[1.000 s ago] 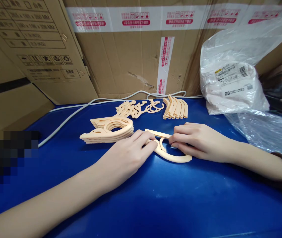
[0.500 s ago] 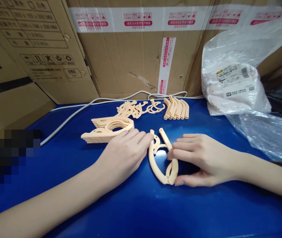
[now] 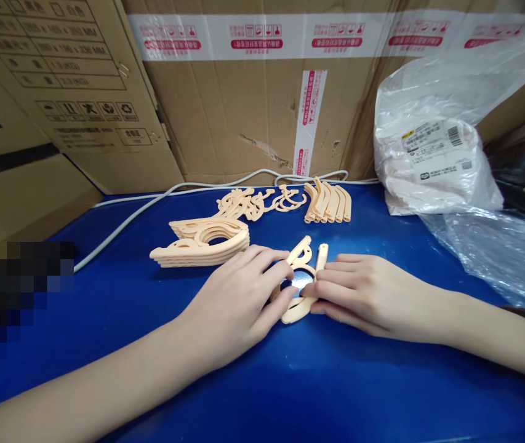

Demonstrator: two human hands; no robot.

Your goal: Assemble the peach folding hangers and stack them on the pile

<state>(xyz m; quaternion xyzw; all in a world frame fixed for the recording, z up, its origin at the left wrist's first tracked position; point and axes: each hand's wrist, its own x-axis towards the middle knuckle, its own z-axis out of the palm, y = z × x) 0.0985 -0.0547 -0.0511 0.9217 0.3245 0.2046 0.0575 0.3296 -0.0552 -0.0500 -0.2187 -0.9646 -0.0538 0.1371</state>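
A beige plastic folding hanger (image 3: 297, 312), its arms folded upward, lies on the blue tabletop between my hands. My left hand (image 3: 253, 289) is closed on its left arm, with thumb and fingers pinching it. From the other side, my right hand (image 3: 359, 292) grips the right arm, fingers wrapped over it. Parts of both arms are hidden under my fingers. Just beyond my left hand sits a stack of folded beige hangers (image 3: 197, 249). Farther back lie a heap of loose hook pieces (image 3: 253, 203) and a row of curved arm pieces (image 3: 329, 202).
Cardboard boxes (image 3: 244, 104) stand along the back and left of the blue table (image 3: 317, 394). A white cable (image 3: 128, 229) runs behind the pieces. At the right are a white plastic bag (image 3: 428, 160) and clear plastic film (image 3: 497, 252).
The hanger has turned and its lower end has moved left and slightly away from me. My left hand has shifted from resting beside the left arm to pinching it; my right fingers have moved inward.
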